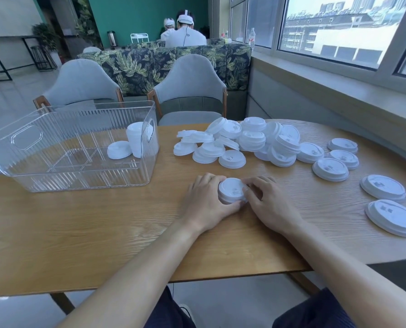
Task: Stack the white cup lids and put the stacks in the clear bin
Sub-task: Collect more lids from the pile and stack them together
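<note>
A short stack of white cup lids [231,189] stands on the wooden table [102,221] in front of me. My left hand [204,202] grips its left side and my right hand [267,202] grips its right side, fingers curled round the rim. A heap of loose white lids [247,140] lies further back in the middle, with several single lids [330,168] spread out to the right. The clear bin [74,171] sits at the left; inside its right end are a tall lid stack [135,140] and a lid [119,149] leaning beside it.
Two grey chairs [190,91] stand behind the table, with a leaf-patterned sofa back beyond them. A window sill [339,91] runs along the right. Two people sit far off with their backs turned. The table's front edge is close to my lap.
</note>
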`<move>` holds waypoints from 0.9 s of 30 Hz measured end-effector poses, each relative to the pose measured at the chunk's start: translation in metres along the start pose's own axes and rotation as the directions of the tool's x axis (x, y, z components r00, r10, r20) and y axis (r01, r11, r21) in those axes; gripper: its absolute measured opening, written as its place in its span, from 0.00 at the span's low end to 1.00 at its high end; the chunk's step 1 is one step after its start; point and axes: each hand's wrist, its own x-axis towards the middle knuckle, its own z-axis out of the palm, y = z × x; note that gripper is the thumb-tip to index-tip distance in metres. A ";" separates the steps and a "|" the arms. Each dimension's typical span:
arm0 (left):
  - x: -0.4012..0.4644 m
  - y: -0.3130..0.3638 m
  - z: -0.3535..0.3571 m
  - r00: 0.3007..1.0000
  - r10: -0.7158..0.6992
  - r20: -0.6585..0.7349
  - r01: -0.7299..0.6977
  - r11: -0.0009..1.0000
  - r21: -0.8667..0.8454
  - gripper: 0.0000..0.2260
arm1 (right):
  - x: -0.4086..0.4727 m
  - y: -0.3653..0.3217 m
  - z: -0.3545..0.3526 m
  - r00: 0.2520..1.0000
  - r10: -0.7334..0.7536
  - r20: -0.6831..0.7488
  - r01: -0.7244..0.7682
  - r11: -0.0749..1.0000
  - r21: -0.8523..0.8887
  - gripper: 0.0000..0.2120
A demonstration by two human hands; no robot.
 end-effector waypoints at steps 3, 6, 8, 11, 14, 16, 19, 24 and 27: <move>-0.001 -0.001 0.000 1.000 -0.003 0.002 0.003 1.000 0.003 0.33 | -0.003 -0.003 -0.001 1.000 -0.007 0.012 0.007 1.000 -0.005 0.12; -0.001 -0.001 -0.001 1.000 -0.005 0.009 0.005 1.000 -0.009 0.33 | -0.003 -0.005 -0.002 0.999 0.033 -0.002 -0.032 0.998 0.055 0.15; 0.000 -0.003 -0.003 1.000 -0.017 -0.003 0.017 0.999 -0.039 0.33 | -0.003 -0.005 -0.002 0.999 0.052 -0.009 -0.052 0.996 0.069 0.16; 0.004 -0.009 -0.008 0.999 -0.046 -0.005 0.045 0.993 -0.107 0.33 | 0.000 -0.004 -0.001 0.998 0.062 -0.009 -0.061 0.996 0.064 0.15; 0.009 -0.022 -0.015 0.997 -0.071 0.017 0.072 0.986 -0.151 0.34 | 0.004 -0.003 -0.001 0.996 0.092 -0.002 -0.092 0.994 0.058 0.14; 0.013 -0.032 -0.019 0.997 -0.074 0.033 0.079 0.983 -0.165 0.35 | 0.009 -0.002 0.000 0.994 0.107 0.001 -0.107 0.993 0.051 0.14; 0.018 -0.040 -0.023 0.997 -0.064 0.049 0.071 0.985 -0.156 0.37 | 0.018 0.002 0.003 0.994 0.112 -0.002 -0.112 0.993 0.041 0.14; 0.029 -0.046 -0.023 0.998 -0.020 0.064 0.027 0.993 -0.114 0.34 | 0.041 0.008 0.008 0.988 0.154 -0.016 -0.155 0.987 -0.031 0.17; 0.034 -0.049 -0.021 0.997 -0.002 0.071 0.008 0.996 -0.084 0.34 | 0.054 0.011 0.011 0.982 0.187 -0.022 -0.188 0.981 -0.055 0.18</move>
